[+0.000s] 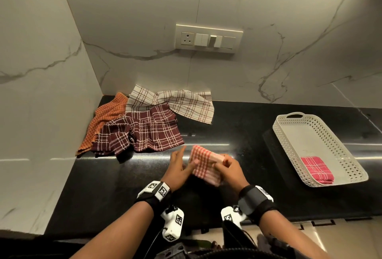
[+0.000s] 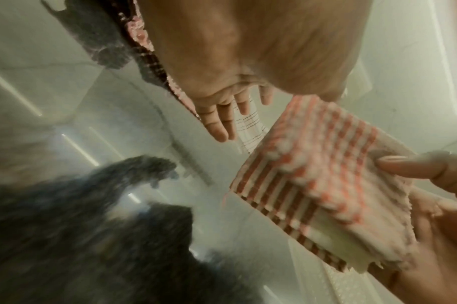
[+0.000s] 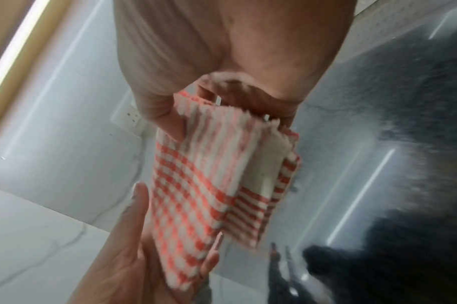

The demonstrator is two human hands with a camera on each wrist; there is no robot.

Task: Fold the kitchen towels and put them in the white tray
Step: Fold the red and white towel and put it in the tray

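A folded red-and-white checked towel point(image 1: 203, 163) is held just above the black counter point(image 1: 237, 130). My right hand point(image 1: 222, 162) grips its right end, thumb on top point(image 2: 417, 166) and fingers underneath. My left hand point(image 1: 186, 161) lies flat against the towel's left side with straight fingers point(image 3: 134, 257). The white perforated tray point(image 1: 289, 132) stands at the right, with a folded pink towel point(image 1: 316, 168) in its near end. Unfolded towels lie heaped at the back left: orange point(image 1: 107, 118), maroon plaid point(image 1: 144, 132) and cream plaid point(image 1: 182, 103).
Marble walls close off the counter at the left and behind, with a switch plate point(image 1: 208, 38) on the back wall. The counter's front edge runs just below my wrists. Bare black surface lies between the towel heap and the tray.
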